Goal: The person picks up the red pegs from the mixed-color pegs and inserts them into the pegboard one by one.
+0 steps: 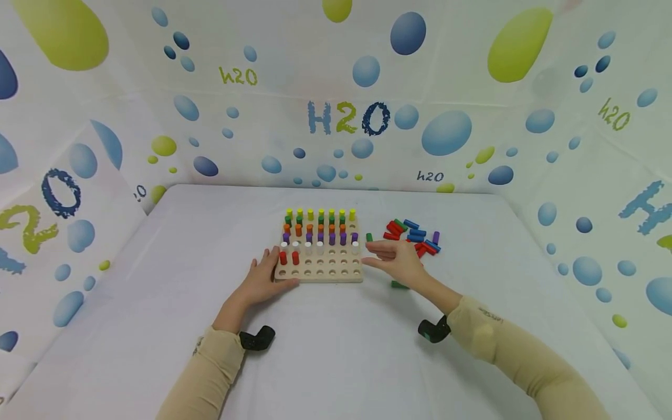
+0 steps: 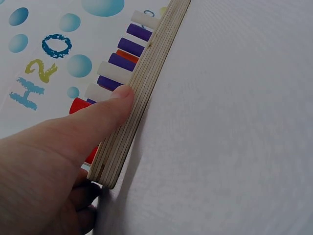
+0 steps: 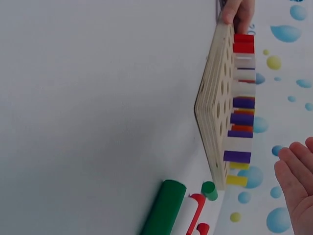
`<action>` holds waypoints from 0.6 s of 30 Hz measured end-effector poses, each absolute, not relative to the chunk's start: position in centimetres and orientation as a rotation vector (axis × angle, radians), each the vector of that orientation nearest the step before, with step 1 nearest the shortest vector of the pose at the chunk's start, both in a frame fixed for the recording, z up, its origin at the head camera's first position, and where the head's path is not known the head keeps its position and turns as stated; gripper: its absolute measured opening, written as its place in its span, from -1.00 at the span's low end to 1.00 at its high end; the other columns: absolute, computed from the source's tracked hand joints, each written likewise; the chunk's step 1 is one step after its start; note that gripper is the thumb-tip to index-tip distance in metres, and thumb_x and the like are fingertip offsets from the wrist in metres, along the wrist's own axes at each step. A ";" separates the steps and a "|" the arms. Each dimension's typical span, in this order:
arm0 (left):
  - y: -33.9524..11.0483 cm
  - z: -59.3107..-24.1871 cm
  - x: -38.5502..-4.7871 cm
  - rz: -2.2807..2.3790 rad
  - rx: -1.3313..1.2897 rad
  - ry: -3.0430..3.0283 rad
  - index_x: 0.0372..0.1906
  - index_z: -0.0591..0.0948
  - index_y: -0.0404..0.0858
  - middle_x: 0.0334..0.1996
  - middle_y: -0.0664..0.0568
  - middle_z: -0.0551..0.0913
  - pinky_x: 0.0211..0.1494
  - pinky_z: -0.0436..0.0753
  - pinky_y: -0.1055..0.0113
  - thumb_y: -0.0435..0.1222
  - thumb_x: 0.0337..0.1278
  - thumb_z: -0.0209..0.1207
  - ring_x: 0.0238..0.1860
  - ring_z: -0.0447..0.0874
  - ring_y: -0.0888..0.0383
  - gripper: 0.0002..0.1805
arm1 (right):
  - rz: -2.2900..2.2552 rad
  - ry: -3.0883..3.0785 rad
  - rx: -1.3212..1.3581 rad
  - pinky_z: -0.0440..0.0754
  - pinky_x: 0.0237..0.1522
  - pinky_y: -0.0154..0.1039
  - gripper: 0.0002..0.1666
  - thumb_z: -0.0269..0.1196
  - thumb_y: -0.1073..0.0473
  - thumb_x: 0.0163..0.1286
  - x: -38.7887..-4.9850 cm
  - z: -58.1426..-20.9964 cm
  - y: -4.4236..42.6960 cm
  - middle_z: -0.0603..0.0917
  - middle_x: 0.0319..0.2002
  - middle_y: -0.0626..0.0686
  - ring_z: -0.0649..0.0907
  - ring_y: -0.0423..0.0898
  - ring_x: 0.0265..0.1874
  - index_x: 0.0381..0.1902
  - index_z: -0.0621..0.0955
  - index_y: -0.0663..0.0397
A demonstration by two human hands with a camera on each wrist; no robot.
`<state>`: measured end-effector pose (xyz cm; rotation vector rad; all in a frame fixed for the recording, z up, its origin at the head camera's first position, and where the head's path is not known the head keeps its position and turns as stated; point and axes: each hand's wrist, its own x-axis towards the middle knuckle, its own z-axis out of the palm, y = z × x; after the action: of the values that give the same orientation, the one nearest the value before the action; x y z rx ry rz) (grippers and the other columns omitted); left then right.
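Note:
A wooden pegboard [image 1: 319, 279] lies on the table, with yellow, green, orange, purple, white and red pegs standing in rows. My left hand [image 1: 259, 284] grips its near left corner. In the left wrist view, the left thumb [image 2: 105, 110] presses on the board's layered edge [image 2: 137, 100]. Just off the board's right side is my right hand [image 1: 400, 263], fingers extended and thumb apart, with nothing visible between them. Close by its fingertips stands a white peg [image 1: 355, 248] at the right end of the white row. The right wrist view shows only part of the fingers [image 3: 296, 181].
Loose red pegs [image 1: 392, 236], blue pegs [image 1: 417, 233] and a purple peg [image 1: 436, 237] lie in a pile beyond the right hand. One green peg [image 1: 399, 284] lies nearer, under the right wrist. Patterned white cloth [image 1: 336, 76] surrounds the white table [image 1: 336, 350].

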<state>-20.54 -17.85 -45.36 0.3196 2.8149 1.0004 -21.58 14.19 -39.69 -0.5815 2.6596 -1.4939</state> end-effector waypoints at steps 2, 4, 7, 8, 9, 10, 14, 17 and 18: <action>-17.8 -45.4 -20.6 1.000 0.316 2.815 0.39 -0.13 -0.44 0.39 -0.29 -0.07 0.35 -0.37 -0.07 0.13 -0.03 0.20 0.40 -0.29 -0.18 0.12 | -1.487 2.669 -0.562 0.56 -0.06 -0.18 -0.40 0.38 -0.01 0.06 -21.7 -39.7 14.5 0.64 -0.04 0.11 0.60 0.08 -0.03 0.00 0.59 0.22; -17.8 -45.5 -20.6 1.007 0.315 2.811 0.40 -0.13 -0.43 0.39 -0.28 -0.07 0.35 -0.37 -0.07 0.13 -0.03 0.20 0.40 -0.29 -0.17 0.12 | -1.487 2.679 -0.556 0.56 -0.07 -0.18 -0.42 0.38 -0.01 0.06 -21.8 -39.7 14.9 0.64 -0.05 0.11 0.60 0.09 -0.03 -0.01 0.60 0.21; -17.8 -45.6 -20.6 1.014 0.322 2.812 0.39 -0.12 -0.44 0.39 -0.29 -0.06 0.35 -0.36 -0.08 0.13 -0.04 0.20 0.40 -0.29 -0.18 0.13 | -1.483 2.702 -0.567 0.57 -0.07 -0.17 -0.44 0.38 0.01 0.06 -21.9 -39.7 15.3 0.64 -0.06 0.12 0.60 0.11 -0.04 -0.02 0.61 0.21; -17.8 -45.6 -20.6 1.017 0.324 2.812 0.39 -0.12 -0.44 0.39 -0.29 -0.06 0.35 -0.36 -0.08 0.13 -0.04 0.21 0.40 -0.29 -0.18 0.13 | -1.477 2.710 -0.566 0.57 -0.08 -0.18 -0.45 0.38 0.01 0.06 -22.0 -39.7 15.5 0.64 -0.06 0.12 0.60 0.10 -0.04 -0.02 0.61 0.20; -17.8 -45.6 -20.6 1.018 0.325 2.812 0.39 -0.12 -0.44 0.39 -0.29 -0.06 0.35 -0.36 -0.09 0.13 -0.04 0.21 0.40 -0.29 -0.18 0.12 | -1.470 2.719 -0.569 0.57 -0.07 -0.18 -0.45 0.38 0.01 0.06 -22.0 -39.6 15.6 0.65 -0.07 0.11 0.60 0.10 -0.04 -0.02 0.61 0.20; -17.8 -45.6 -20.6 1.019 0.327 2.813 0.39 -0.12 -0.44 0.39 -0.29 -0.06 0.35 -0.36 -0.09 0.13 -0.03 0.21 0.40 -0.29 -0.18 0.12 | -1.463 2.727 -0.566 0.57 -0.07 -0.18 -0.44 0.38 0.01 0.07 -22.0 -39.6 15.7 0.64 -0.06 0.11 0.60 0.09 -0.04 -0.01 0.61 0.20; -17.8 -45.5 -20.6 1.016 0.329 2.816 0.39 -0.12 -0.45 0.39 -0.30 -0.07 0.35 -0.35 -0.10 0.12 -0.03 0.21 0.40 -0.29 -0.19 0.12 | -1.447 2.733 -0.521 0.56 -0.07 -0.17 -0.42 0.37 -0.01 0.07 -22.1 -39.3 16.0 0.63 -0.04 0.11 0.60 0.08 -0.03 0.01 0.60 0.19; -17.8 -45.5 -20.6 1.016 0.328 2.817 0.39 -0.12 -0.45 0.39 -0.30 -0.07 0.35 -0.35 -0.10 0.12 -0.03 0.20 0.40 -0.29 -0.19 0.13 | -1.454 2.722 -0.502 0.56 -0.05 -0.15 -0.43 0.37 0.00 0.07 -22.1 -39.2 16.2 0.63 -0.03 0.12 0.59 0.09 -0.02 0.01 0.60 0.18; -17.8 -45.5 -20.6 1.017 0.329 2.817 0.39 -0.12 -0.45 0.39 -0.30 -0.07 0.35 -0.35 -0.10 0.13 -0.03 0.20 0.40 -0.29 -0.19 0.13 | -1.454 2.719 -0.500 0.55 -0.05 -0.15 -0.43 0.37 0.00 0.07 -22.2 -39.3 16.3 0.62 -0.02 0.12 0.58 0.09 -0.01 0.01 0.60 0.18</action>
<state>-20.58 -17.81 -45.49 0.3285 2.8166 1.0169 -22.19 16.28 -39.26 -0.4998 2.7192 -1.4538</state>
